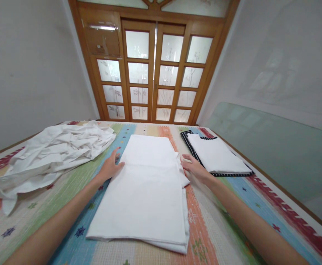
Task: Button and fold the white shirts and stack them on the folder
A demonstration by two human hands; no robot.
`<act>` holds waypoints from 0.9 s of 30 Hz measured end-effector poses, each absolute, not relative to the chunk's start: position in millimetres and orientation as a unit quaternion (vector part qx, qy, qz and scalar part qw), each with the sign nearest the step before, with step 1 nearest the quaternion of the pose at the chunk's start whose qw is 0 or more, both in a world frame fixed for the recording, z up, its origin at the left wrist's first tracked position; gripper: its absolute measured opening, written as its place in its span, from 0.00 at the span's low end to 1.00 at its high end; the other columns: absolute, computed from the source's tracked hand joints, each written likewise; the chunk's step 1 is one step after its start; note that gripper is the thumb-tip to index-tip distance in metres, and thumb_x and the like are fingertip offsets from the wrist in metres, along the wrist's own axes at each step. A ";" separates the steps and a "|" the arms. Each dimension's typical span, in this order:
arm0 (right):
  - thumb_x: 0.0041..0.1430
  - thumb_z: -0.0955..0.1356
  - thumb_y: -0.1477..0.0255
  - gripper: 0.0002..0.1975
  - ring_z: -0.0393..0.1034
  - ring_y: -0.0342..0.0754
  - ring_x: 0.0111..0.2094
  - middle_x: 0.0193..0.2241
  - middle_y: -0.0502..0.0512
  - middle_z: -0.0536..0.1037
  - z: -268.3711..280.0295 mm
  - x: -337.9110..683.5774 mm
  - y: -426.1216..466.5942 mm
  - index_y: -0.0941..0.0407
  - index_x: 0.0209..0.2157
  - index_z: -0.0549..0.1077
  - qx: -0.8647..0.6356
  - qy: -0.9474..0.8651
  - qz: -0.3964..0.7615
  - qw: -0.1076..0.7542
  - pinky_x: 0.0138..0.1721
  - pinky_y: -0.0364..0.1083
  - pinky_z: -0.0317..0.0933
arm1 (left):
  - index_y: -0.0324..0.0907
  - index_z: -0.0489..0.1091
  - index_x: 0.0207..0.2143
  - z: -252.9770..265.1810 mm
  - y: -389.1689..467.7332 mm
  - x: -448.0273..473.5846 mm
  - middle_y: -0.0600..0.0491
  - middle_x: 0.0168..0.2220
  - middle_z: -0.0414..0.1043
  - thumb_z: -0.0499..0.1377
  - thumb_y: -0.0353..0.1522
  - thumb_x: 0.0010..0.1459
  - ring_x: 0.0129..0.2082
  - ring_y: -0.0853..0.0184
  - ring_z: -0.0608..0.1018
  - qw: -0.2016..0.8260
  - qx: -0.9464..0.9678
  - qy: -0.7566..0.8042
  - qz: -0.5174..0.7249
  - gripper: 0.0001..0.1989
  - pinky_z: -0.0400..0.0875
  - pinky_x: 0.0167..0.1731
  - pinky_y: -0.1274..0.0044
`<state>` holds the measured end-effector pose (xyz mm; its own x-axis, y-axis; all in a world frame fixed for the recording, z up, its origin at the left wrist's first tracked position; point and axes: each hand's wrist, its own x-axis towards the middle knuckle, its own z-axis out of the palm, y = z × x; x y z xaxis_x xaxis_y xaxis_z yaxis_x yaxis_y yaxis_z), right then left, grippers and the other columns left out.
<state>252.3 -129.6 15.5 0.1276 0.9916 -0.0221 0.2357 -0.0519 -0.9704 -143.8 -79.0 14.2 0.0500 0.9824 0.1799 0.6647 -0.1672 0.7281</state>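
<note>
Two bare forearms (64, 215), slim wrists (208, 179)

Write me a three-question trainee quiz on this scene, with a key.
1. True or false: the folded white cloth lies between the left hand and the right hand.
2. Which lies on the right part of the patterned sheet? A) a red cushion; B) folded clothing with black striped edges; C) a shoe.
3. Fill in: the crumpled white cloth lies off to the ____ of the folded white cloth.

Key: 1 true; 2 B; 3 left.
</note>
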 end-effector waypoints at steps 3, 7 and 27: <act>0.48 0.71 0.74 0.21 0.74 0.47 0.41 0.43 0.56 0.74 26.2 244.6 -134.1 0.51 0.44 0.65 -0.575 -0.406 0.501 0.503 0.38 0.45 0.70 | 0.41 0.55 0.62 20.5 -77.1 -137.6 0.39 0.58 0.67 0.66 0.31 0.47 0.46 0.60 0.78 0.342 0.597 0.602 0.405 0.40 0.73 0.45 0.70; 0.50 0.70 0.78 0.25 0.72 0.43 0.26 0.28 0.50 0.75 41.1 236.8 -133.1 0.53 0.48 0.59 -0.582 -0.342 0.556 0.486 0.25 0.40 0.66 | 0.43 0.54 0.62 28.9 -79.9 -133.2 0.45 0.46 0.75 0.70 0.32 0.43 0.35 0.63 0.80 0.474 0.516 0.580 0.416 0.45 0.75 0.32 0.75; 0.34 0.78 0.69 0.26 0.74 0.51 0.41 0.40 0.55 0.80 27.8 230.4 -124.1 0.57 0.41 0.80 -0.521 -0.553 0.476 0.442 0.41 0.46 0.68 | 0.35 0.72 0.50 37.0 -90.5 -146.5 0.58 0.20 0.69 0.73 0.47 0.31 0.20 0.70 0.71 0.503 0.584 0.528 0.357 0.43 0.63 0.19 0.80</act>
